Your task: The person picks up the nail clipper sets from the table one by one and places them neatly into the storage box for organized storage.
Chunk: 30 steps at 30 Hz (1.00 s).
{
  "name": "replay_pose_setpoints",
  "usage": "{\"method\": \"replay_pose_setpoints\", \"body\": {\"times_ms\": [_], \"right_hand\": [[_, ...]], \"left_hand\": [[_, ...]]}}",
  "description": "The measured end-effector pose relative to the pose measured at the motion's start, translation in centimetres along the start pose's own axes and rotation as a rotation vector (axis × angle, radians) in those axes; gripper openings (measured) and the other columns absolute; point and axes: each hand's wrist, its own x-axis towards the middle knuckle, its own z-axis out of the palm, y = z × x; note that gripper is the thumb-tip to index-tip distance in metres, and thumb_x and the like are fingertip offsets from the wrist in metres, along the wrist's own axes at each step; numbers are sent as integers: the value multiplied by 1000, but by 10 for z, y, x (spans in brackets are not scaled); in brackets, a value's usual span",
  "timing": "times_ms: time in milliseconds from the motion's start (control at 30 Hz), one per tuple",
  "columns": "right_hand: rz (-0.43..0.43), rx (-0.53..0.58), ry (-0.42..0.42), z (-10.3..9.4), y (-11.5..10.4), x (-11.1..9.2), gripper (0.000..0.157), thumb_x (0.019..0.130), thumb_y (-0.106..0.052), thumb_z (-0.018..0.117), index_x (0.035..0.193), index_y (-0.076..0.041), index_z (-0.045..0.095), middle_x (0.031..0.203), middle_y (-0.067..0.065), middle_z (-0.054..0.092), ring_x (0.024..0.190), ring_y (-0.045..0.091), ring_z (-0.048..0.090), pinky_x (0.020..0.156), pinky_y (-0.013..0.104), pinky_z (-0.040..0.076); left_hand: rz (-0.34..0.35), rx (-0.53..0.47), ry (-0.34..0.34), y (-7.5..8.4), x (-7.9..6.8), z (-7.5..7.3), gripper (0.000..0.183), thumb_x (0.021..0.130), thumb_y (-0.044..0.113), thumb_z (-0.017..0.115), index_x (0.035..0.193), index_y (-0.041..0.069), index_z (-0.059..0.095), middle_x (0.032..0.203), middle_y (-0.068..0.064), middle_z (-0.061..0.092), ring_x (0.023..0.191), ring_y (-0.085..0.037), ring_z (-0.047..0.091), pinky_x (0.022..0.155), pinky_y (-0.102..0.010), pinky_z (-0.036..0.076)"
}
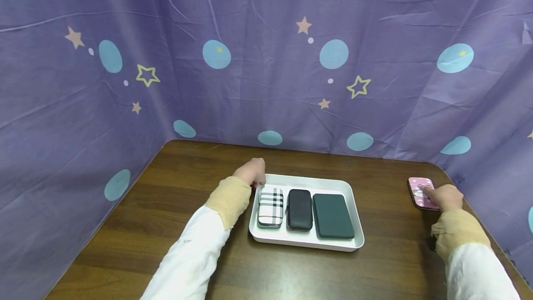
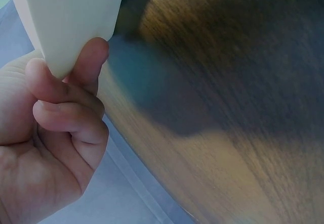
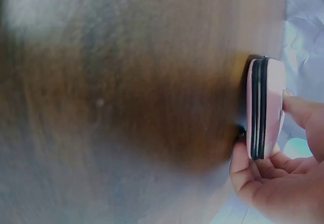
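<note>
In the head view a white tray (image 1: 300, 242) lies on the wooden table with three flat cases side by side: a plaid case (image 1: 270, 207), a black zip case (image 1: 300, 209) and a dark green case (image 1: 333, 215). My left hand (image 1: 251, 171) is at the tray's far left corner. Close up in the left wrist view, its thumb and fingers pinch the white tray edge (image 2: 76, 21). Far to the right, my right hand (image 1: 447, 197) grips a pink zip case (image 1: 420, 186). The right wrist view has that case on edge, its black zipper (image 3: 259, 107) facing the camera, thumb and fingers on opposite sides.
The brown wooden table (image 1: 200, 226) has rounded far corners. A purple curtain (image 1: 266, 82) with stars and blue ovals hangs behind it and along both sides. The pink case is near the table's right edge, well away from the tray.
</note>
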Motion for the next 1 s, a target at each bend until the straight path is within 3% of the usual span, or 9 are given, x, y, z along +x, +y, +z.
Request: {"method": "replay_pose_setpoints", "body": {"times_ms": [400, 467, 533, 600, 667, 767, 867, 933, 1000], "right_hand": [[151, 205, 0, -2, 1, -6, 77, 88, -36, 52, 116, 34, 36, 118, 50, 37, 109, 56, 40, 96, 53, 38], [181, 300, -6, -2, 2, -7, 73, 87, -33, 54, 115, 32, 37, 108, 50, 36, 99, 49, 47, 91, 49, 43], [219, 445, -19, -2, 4, -6, 61, 86, -26, 56, 100, 30, 39, 94, 41, 41, 80, 36, 58, 78, 42, 52], [252, 589, -26, -1, 4, -5, 47, 84, -20, 58, 86, 21, 36, 85, 31, 38, 57, 18, 57, 59, 33, 55], [287, 708, -33, 0, 5, -4, 40, 83, -15, 59, 88, 15, 34, 83, 24, 34, 44, 8, 53, 50, 28, 55], [314, 700, -16, 1, 5, -4, 56, 82, -15, 59, 105, 26, 31, 86, 25, 29, 44, 6, 49, 48, 25, 53], [331, 681, -2, 2, 5, -4, 71, 82, -17, 61, 124, 28, 23, 89, 27, 29, 45, 6, 48, 48, 23, 52], [332, 685, 0, 1, 5, -4, 71, 83, -18, 61, 124, 27, 24, 92, 26, 31, 46, 6, 47, 48, 22, 51], [322, 746, -22, 1, 6, -5, 57, 83, -17, 61, 109, 25, 32, 85, 21, 42, 45, 5, 50, 48, 23, 52]], "left_hand": [[-1, 13, -11, 3, -1, -1, 13, 75, -6, 59, 65, 2, 58, 44, -2, 52, 36, -9, 49, 38, -20, 39], [-1, 14, -11, 3, -1, -1, 13, 75, -6, 59, 64, 2, 58, 43, -2, 52, 36, -9, 50, 38, -19, 39], [-1, 17, -9, 3, -1, -1, 14, 75, -5, 60, 64, 2, 58, 43, -2, 51, 36, -9, 49, 37, -19, 39], [-1, 19, -8, 3, -1, -1, 14, 75, -6, 59, 64, 2, 57, 43, -1, 51, 36, -9, 49, 37, -19, 38], [-1, 22, -8, 3, -1, -1, 15, 75, -6, 59, 63, 3, 57, 42, -1, 51, 35, -9, 49, 37, -19, 38], [4, 31, 4, 3, -2, -1, 18, 75, -5, 59, 60, 4, 56, 41, 0, 51, 35, -8, 49, 36, -18, 38], [9, 37, 17, 4, -4, -1, 21, 74, -5, 60, 58, 6, 54, 41, 0, 50, 34, -8, 49, 36, -18, 37], [9, 37, 25, 4, -5, -1, 21, 74, -5, 61, 57, 6, 53, 40, 0, 50, 34, -8, 49, 36, -18, 37], [8, 35, 25, 4, -5, -1, 22, 74, -5, 61, 57, 6, 54, 41, 0, 50, 34, -8, 48, 36, -18, 37]]}}
